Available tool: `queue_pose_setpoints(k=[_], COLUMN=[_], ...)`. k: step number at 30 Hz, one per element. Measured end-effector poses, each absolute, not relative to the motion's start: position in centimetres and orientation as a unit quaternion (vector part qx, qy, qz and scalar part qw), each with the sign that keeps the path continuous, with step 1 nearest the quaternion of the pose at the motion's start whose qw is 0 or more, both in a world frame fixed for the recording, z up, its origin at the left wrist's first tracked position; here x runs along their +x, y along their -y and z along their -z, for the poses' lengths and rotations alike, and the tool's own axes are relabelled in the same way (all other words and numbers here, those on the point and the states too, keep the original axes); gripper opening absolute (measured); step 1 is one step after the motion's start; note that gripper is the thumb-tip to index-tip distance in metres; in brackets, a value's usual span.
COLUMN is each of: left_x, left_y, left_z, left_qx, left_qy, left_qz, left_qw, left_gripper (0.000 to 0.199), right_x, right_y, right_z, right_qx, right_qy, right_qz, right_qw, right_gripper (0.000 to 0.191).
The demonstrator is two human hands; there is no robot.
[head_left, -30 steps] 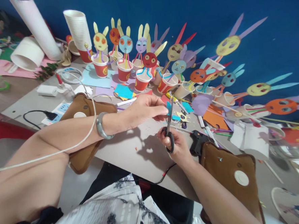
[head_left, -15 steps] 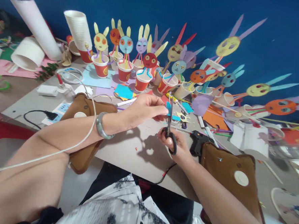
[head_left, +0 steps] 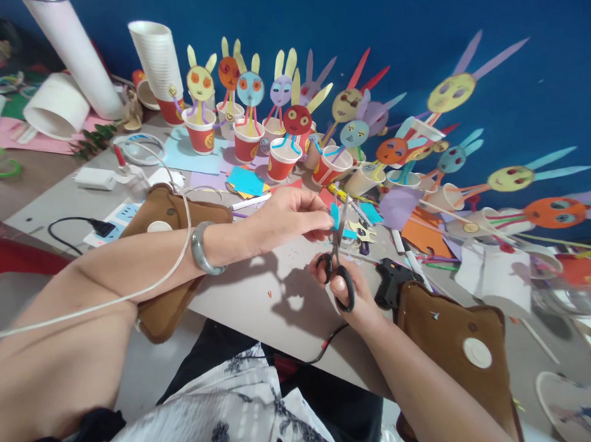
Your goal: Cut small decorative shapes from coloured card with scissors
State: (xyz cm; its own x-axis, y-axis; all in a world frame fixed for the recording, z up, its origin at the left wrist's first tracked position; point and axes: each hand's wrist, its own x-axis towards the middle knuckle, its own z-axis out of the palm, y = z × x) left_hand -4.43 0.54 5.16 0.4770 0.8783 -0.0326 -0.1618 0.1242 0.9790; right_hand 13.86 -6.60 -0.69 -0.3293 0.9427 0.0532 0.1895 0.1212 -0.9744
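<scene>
My left hand pinches a small piece of blue paper between thumb and fingers, above the grey table. In my right hand is a pair of black-handled scissors, thumb and fingers through the loops. The blades point up and stand slightly apart, right beside the blue paper. Whether they touch it I cannot tell. Just behind the blades lie other blue scraps and a pale yellow cut-out.
Paper cups with rabbit-headed figures line the blue wall. A black glue gun lies right of my right hand, by a brown cushion. Another brown cushion is under my left forearm. A white cable crosses that arm.
The scissors' handles have spread and the blades have opened a little. My left hand with the blue paper has hardly moved.
</scene>
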Motion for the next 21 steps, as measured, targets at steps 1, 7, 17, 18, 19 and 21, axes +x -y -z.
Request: queue_pose_setpoints(k=[1, 7, 17, 18, 19, 21], left_x=[-4.45, -4.48, -4.40, -4.40, -4.40, -4.40], left_y=[-0.53, -0.44, -0.52, -0.52, -0.52, -0.51], left_z=[-5.16, -5.32, -5.27, -5.30, -5.33, -5.42], left_qx=[0.537, 0.536, 0.533, 0.532, 0.531, 0.530], left_qy=[-0.334, -0.340, -0.341, -0.342, -0.342, -0.343], left_qz=[-0.386, -0.386, -0.391, -0.390, -0.389, -0.388], left_qw=[0.671, 0.669, 0.669, 0.669, 0.670, 0.672], left_gripper=[0.013, 0.014, 0.014, 0.014, 0.014, 0.014], right_x=[13.87, 13.96, 14.23, 14.25, 14.26, 14.24], right_y=[6.58, 6.52, 6.39, 6.37, 6.36, 6.34], right_z=[0.76, 0.92, 1.47, 1.49, 1.49, 1.43], right_qx=[-0.441, -0.453, -0.455, -0.456, -0.457, -0.461], right_qy=[0.646, 0.640, 0.638, 0.639, 0.641, 0.641], right_qz=[-0.495, -0.497, -0.493, -0.490, -0.488, -0.486], right_qw=[0.379, 0.372, 0.379, 0.378, 0.377, 0.375], right_gripper=[0.061, 0.062, 0.064, 0.064, 0.064, 0.064])
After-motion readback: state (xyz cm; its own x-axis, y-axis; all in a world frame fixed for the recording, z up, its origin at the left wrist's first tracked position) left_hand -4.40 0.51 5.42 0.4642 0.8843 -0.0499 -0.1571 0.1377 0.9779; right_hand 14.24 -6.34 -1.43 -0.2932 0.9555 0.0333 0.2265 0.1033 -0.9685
